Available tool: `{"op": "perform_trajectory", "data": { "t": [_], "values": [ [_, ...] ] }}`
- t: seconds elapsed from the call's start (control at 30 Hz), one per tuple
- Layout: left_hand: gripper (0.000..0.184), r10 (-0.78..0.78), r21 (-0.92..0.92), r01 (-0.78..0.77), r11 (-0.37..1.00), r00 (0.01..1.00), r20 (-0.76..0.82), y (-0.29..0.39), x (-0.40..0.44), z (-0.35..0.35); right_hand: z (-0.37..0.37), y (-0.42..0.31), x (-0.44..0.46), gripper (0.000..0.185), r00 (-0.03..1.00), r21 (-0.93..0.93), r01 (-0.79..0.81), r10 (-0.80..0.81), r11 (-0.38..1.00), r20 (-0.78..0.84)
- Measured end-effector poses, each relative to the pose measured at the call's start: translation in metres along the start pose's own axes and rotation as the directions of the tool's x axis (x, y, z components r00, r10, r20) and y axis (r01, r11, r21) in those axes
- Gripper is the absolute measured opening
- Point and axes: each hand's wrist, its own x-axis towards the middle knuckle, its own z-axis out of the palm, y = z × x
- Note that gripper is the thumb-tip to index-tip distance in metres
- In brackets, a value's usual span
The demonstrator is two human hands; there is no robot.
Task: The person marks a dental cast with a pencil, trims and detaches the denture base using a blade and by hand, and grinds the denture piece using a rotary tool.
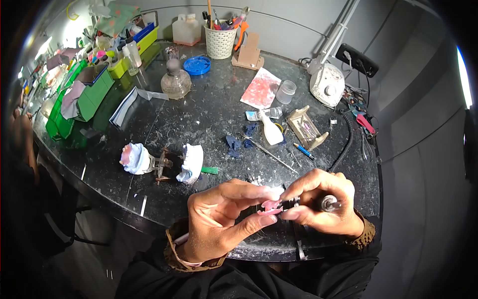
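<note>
Pinched between the thumb and fingertips of my left hand (219, 214) is a small pink denture (270, 208), held just above the table's front edge. My right hand (326, 192) is closed round a dark rotary handpiece (328, 203), whose rear end sticks out behind the fingers. The handpiece's front end points at the denture, and my right fingertips are close beside it. I cannot tell whether the tip touches the pink surface, because fingers hide it. White dust covers my left fingertips.
Left of my hands lie plaster dental casts (190, 163) joined by an articulator (162, 164). Beyond are a white bottle (270, 128), a blue pen (303, 151), a thin metal tool (271, 155), a glass burner (175, 82) and a white control box (327, 85) with a black cord.
</note>
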Motion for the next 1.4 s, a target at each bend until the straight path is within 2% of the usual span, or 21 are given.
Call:
{"op": "perform_trajectory", "data": {
  "t": [0.1, 0.17, 0.2, 0.3, 0.33, 0.43, 0.47, 0.5, 0.57, 0.6, 0.73, 0.83, 1.03, 1.13, 1.27, 1.4],
  "values": [
    [0.035, 0.04, 0.056, -0.041, 0.998, 0.999, 0.024, -0.003, 0.0, -0.003, 0.004, -0.001, -0.001, 0.014, 1.0, 0.007, -0.002, 0.002, 1.0, 0.016],
    [0.032, -0.008, 0.104, 0.007, 0.995, 1.0, 0.005, 0.002, 0.001, 0.001, 0.006, -0.002, 0.0, 0.011, 1.0, 0.005, 0.006, -0.006, 1.0, 0.009],
    [0.03, -0.03, 0.128, 0.031, 0.991, 1.0, -0.007, 0.005, 0.002, 0.002, 0.006, 0.005, -0.002, 0.018, 0.997, 0.054, 0.069, -0.071, 0.996, 0.039],
    [0.024, 0.008, 0.301, -0.068, 0.951, 0.981, 0.194, 0.011, 0.007, -0.009, -0.003, 0.005, -0.005, 0.025, 0.981, 0.04, 0.04, -0.047, 0.998, 0.186],
    [0.018, 0.006, 0.323, -0.063, 0.944, 0.985, 0.175, 0.016, 0.009, -0.006, 0.0, 0.002, -0.004, 0.026, 0.985, 0.022, 0.073, -0.075, 0.997, 0.156],
    [0.019, 0.198, 0.509, -0.355, 0.784, 0.921, 0.336, 0.023, 0.011, -0.011, 0.002, -0.001, -0.007, 0.015, 0.996, -0.108, 0.032, -0.023, 0.994, 0.084],
    [0.018, 0.255, 0.547, -0.409, 0.73, 0.906, 0.337, 0.022, 0.01, -0.009, 0.002, -0.007, -0.005, 0.024, 0.997, -0.176, 0.018, -0.005, 0.984, 0.075],
    [0.019, 0.268, 0.558, -0.462, 0.689, 0.878, 0.397, 0.024, 0.01, -0.011, -0.001, -0.011, -0.005, 0.042, 0.993, -0.377, 0.023, 0.022, 0.926, 0.116],
    [0.02, 0.282, 0.559, -0.566, 0.606, 0.81, 0.514, 0.026, 0.012, -0.016, 0.008, -0.004, -0.008, 0.052, 0.988, -0.543, 0.152, -0.122, 0.826, 0.09],
    [0.021, 0.291, 0.548, -0.584, 0.599, 0.796, 0.53, 0.025, 0.012, -0.017, 0.011, -0.002, -0.008, 0.057, 0.987, -0.59, 0.159, -0.131, 0.792, 0.09],
    [0.021, 0.296, 0.566, -0.627, 0.535, 0.767, 0.57, 0.025, 0.012, -0.018, 0.011, 0.003, -0.009, 0.059, 0.985, -0.67, 0.172, -0.145, 0.723, 0.097],
    [0.022, 0.244, 0.598, -0.609, 0.521, 0.778, 0.58, 0.03, 0.013, -0.018, 0.012, 0.003, -0.01, 0.058, 0.988, -0.705, 0.151, -0.126, 0.693, 0.088],
    [0.019, 0.256, 0.625, -0.607, 0.492, 0.786, 0.562, 0.026, 0.012, -0.02, 0.014, 0.006, -0.01, 0.055, 0.977, -0.704, 0.212, -0.165, 0.678, 0.135],
    [0.018, 0.251, 0.632, -0.6, 0.491, 0.791, 0.557, 0.028, 0.012, -0.019, 0.014, 0.005, -0.01, 0.053, 0.971, -0.725, 0.235, -0.188, 0.647, 0.147],
    [0.015, 0.244, 0.611, -0.616, 0.498, 0.775, 0.583, 0.028, 0.014, -0.021, 0.014, 0.006, -0.007, 0.052, 0.987, -0.7, 0.158, -0.14, 0.696, 0.083],
    [0.019, 0.276, 0.592, -0.585, 0.554, 0.8, 0.533, 0.024, 0.012, -0.024, 0.014, 0.008, -0.008, 0.052, 0.967, -0.683, 0.248, -0.212, 0.687, 0.138]
  ]
}}
